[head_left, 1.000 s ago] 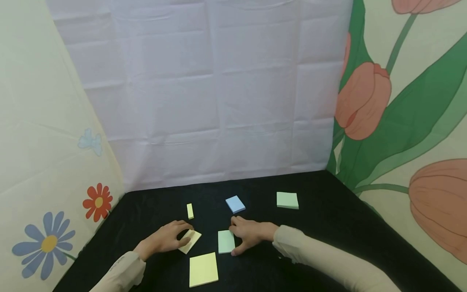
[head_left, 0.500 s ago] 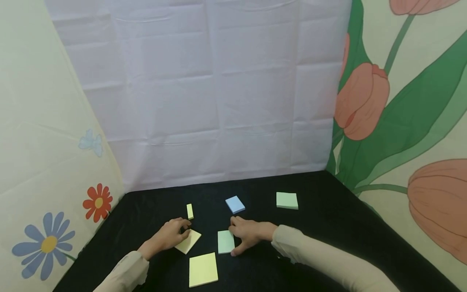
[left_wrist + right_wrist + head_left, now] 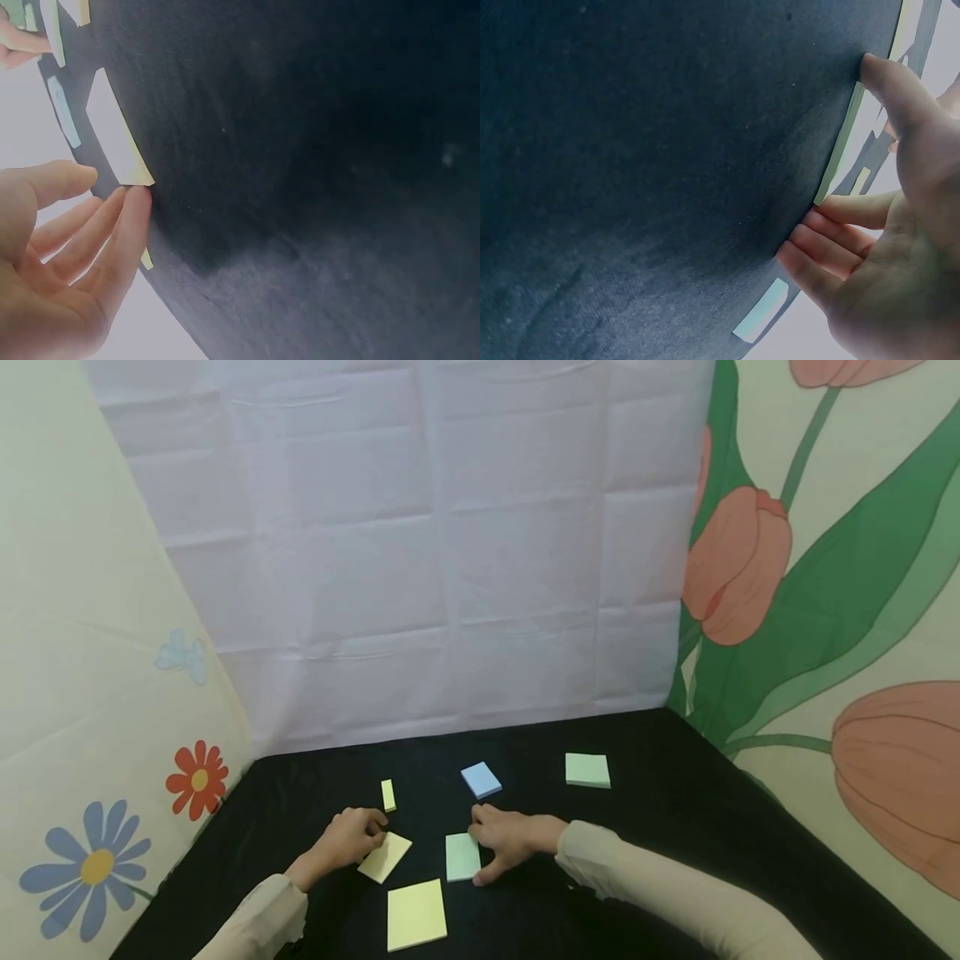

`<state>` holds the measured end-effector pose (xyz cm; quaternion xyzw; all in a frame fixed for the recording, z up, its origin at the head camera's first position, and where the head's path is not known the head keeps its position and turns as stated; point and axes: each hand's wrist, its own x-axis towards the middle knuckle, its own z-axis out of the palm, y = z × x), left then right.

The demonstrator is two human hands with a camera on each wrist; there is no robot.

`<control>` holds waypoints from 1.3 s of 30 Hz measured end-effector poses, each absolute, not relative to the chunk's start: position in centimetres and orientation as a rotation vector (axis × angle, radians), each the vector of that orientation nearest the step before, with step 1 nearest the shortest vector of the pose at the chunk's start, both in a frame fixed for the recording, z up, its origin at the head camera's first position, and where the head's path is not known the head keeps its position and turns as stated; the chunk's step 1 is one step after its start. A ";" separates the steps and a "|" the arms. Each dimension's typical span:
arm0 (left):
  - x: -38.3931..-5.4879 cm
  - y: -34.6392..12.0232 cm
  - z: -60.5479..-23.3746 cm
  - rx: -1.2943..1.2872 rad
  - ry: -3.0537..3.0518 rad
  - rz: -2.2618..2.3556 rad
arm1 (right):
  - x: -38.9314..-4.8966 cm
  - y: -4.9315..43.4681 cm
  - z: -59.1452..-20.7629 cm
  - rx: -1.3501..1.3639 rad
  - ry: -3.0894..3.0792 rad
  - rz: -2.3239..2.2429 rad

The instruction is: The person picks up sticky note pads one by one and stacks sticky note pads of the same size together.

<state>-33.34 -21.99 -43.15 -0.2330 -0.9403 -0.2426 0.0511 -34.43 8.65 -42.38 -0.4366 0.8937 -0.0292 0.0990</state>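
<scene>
In the head view my right hand (image 3: 506, 841) spans a mint-green sticky note pad (image 3: 460, 858), holding it at its right side with the thumb on the near corner and the index finger on the far one. My left hand (image 3: 347, 841) is at the far left side of a tilted pale yellow sticky note pad (image 3: 386, 858). The left wrist view shows fingertips (image 3: 136, 192) right at one end of that pale yellow pad (image 3: 112, 135), the thumb apart from it. A larger yellow pad (image 3: 417, 915) lies nearer, in front of both.
Farther back on the black cloth (image 3: 675, 843) lie a narrow yellow pad (image 3: 388, 795), a blue pad (image 3: 481, 780) and another green pad (image 3: 587, 770). A white sheet (image 3: 450, 568) hangs behind, with flower-printed cloths (image 3: 765, 693) at both sides.
My left hand has shifted slightly away, its thumb drawn back from over the pale yellow pad, baring more of it. My right hand stays at the green pad.
</scene>
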 end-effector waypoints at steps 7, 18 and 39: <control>-33.7 -21.4 -43.2 -0.597 -2.904 -0.613 | -38.4 9.3 -47.4 -1.360 2.654 -0.104; -33.5 -20.7 -42.4 -0.369 -3.032 -0.711 | -33.6 8.4 -42.2 -1.289 2.672 -0.052; -34.0 -20.7 -42.7 -0.283 -3.094 -0.811 | -38.6 9.2 -47.7 -1.324 2.652 -0.099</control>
